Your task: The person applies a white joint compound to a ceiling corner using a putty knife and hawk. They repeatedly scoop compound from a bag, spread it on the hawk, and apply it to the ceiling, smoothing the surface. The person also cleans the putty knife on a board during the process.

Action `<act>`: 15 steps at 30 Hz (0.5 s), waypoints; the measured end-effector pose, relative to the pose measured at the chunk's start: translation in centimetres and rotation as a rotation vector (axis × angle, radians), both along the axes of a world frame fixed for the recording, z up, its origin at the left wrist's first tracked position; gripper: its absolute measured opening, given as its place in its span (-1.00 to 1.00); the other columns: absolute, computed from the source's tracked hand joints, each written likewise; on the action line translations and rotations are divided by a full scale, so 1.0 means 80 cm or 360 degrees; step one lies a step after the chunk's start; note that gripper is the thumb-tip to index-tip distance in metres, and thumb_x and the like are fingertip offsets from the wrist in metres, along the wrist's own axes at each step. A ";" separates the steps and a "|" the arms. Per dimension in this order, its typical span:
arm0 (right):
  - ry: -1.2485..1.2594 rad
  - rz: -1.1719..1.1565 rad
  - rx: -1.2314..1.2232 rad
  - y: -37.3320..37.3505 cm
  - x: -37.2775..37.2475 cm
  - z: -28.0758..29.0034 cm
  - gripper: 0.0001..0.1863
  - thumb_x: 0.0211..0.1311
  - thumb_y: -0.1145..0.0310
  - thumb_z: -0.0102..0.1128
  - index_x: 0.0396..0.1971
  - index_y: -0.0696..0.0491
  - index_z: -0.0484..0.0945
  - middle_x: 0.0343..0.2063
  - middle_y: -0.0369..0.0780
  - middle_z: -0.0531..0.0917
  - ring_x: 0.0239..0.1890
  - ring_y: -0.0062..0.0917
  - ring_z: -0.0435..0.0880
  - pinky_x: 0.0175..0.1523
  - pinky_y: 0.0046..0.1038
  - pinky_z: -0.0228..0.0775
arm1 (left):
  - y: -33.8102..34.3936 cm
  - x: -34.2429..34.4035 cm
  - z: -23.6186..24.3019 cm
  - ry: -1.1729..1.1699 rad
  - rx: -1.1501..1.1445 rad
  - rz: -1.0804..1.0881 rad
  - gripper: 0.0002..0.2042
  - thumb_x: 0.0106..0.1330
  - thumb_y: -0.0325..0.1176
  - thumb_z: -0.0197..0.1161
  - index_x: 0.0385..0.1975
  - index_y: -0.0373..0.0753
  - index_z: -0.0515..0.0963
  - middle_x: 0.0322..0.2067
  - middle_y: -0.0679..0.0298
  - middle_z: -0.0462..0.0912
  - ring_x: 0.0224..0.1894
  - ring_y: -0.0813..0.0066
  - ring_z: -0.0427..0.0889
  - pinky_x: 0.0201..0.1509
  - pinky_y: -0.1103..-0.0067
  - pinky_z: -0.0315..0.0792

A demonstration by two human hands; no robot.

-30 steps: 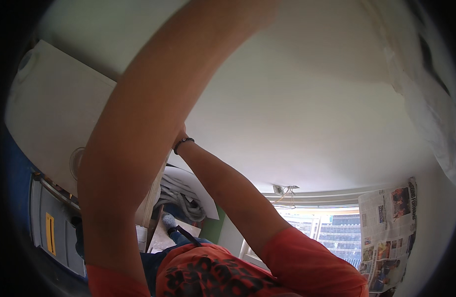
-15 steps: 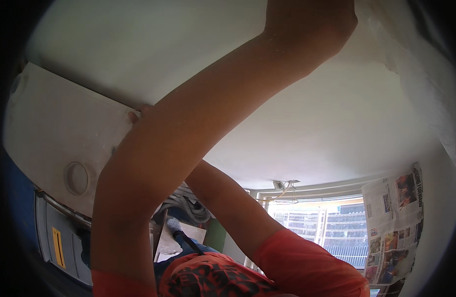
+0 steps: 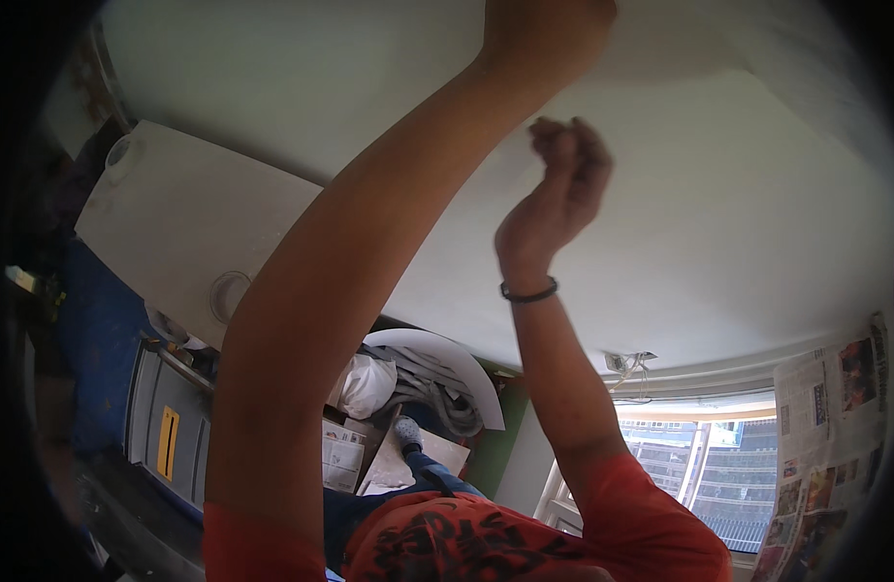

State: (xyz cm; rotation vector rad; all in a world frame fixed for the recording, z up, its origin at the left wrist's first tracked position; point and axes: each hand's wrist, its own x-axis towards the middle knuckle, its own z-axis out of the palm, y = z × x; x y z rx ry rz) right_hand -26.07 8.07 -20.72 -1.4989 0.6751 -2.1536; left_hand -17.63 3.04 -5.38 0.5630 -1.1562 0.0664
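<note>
Right hand (image 3: 563, 189) just below left hand (image 3: 554, 34)

I saw the white surface (image 3: 699, 213) spread behind both; its widest stretch lay at four o'clock from the right fingers (image 3: 592, 165), nearer that hand than the left. I couldn't make out its long axis. Those fingers curled narrow; whether they held anything, I couldn't tell. The left ones were hidden toward twelve.

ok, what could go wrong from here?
The right hand might bump the left hand; they look close in view. The left arm could knock the ring-shaped object on the white panel, though depth is unclear. Loose wires above the window might snag the right arm.
</note>
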 end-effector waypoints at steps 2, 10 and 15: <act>0.0140 0.0087 -0.0213 -0.001 -0.031 0.097 -0.62 0.61 0.19 -0.01 0.14 0.19 0.48 -0.02 -0.10 0.71 0.04 -0.44 0.67 0.13 -0.37 0.47 | 0.001 -0.001 -0.004 -0.0024 -0.0071 0.0008 -0.93 0.38 -0.53 0.27 -0.33 -0.41 0.57 -0.38 -0.05 0.73 -0.30 0.05 0.78 -0.24 0.37 0.61; 0.0101 0.0811 0.0158 -0.024 -0.008 0.210 -0.63 0.51 0.36 0.05 0.20 0.18 0.48 0.20 -0.13 0.60 0.25 -0.28 0.57 0.35 -0.20 0.32 | 0.027 0.026 -0.011 -0.0013 0.0364 -0.0048 -0.90 0.39 -0.51 0.26 -0.23 -0.43 0.56 -0.34 -0.06 0.73 -0.25 0.07 0.77 -0.18 0.34 0.63; 0.0008 0.0863 0.0108 -0.029 0.002 0.220 -0.52 0.62 0.29 -0.22 0.40 0.18 0.22 0.35 -0.07 0.39 0.37 -0.14 0.43 0.54 -0.04 0.19 | 0.054 0.057 -0.015 -0.0150 0.0801 0.0089 -0.85 0.41 -0.48 0.15 -0.08 -0.32 0.54 -0.15 0.10 0.73 -0.10 0.25 0.71 -0.03 0.40 0.55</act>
